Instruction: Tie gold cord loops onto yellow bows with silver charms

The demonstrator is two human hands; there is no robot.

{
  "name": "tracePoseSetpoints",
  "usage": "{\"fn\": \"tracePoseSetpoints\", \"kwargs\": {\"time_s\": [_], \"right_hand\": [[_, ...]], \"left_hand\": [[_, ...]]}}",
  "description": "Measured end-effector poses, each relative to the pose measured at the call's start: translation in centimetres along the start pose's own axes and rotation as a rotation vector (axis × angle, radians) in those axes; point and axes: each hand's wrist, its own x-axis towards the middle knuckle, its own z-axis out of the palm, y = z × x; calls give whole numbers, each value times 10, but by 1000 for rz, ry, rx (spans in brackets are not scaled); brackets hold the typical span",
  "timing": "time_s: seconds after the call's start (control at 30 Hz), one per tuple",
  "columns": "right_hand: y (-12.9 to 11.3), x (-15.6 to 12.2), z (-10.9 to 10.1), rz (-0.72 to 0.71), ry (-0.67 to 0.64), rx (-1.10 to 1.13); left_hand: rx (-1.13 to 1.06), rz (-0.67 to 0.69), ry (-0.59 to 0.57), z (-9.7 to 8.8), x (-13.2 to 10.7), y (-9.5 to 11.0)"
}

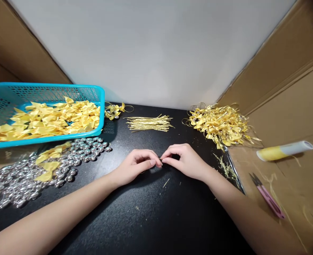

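Note:
My left hand (137, 165) and my right hand (184, 160) rest on the black table (151, 212), fingertips pinched together and meeting in the middle. Whatever they pinch is too small to make out. A bundle of gold wire ties (149, 123) lies just beyond the hands. A heap of silver heart-shaped beads (39, 170) with a few yellow ribbon bows (50, 161) on it lies to the left. A pile of finished yellow bows with gold loops (221, 124) sits to the right.
A blue plastic basket (52, 88) full of yellow bows stands at the back left. On cardboard at the right lie pink snips (269, 198) and a yellow-white tube (284, 150). Cardboard walls flank both sides; a white wall is behind.

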Motion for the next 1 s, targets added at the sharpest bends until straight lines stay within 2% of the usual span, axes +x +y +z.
{"fn": "tracePoseSetpoints", "kwargs": {"time_s": [0.13, 0.23, 0.3, 0.37, 0.5, 0.63, 0.77, 0.9, 1.0], "right_hand": [[2, -5, 4, -50, 70, -20], [1, -9, 9, -118, 137, -150], [0, -10, 12, -164, 137, -242], [-2, -12, 14, -197, 118, -328], [-8, -14, 13, -238, 111, -485], [-13, -14, 13, -253, 132, -541], [-10, -12, 15, -207, 191, -458], [0, -8, 16, -19, 306, -163], [5, -6, 14, 114, 286, 72]], "left_hand": [[-169, -7, 116, 1, -3, -9], [-326, -51, 236, 3, -2, -14], [-348, -73, 293, 4, -1, -14], [-265, -88, 304, 6, -1, -12], [-42, -91, 239, 11, -3, -10], [85, -100, 225, 14, -6, -13], [42, -103, 250, 16, -6, -13], [-64, -87, 253, 17, -4, -12], [-101, -66, 235, 17, -4, -12]]}}
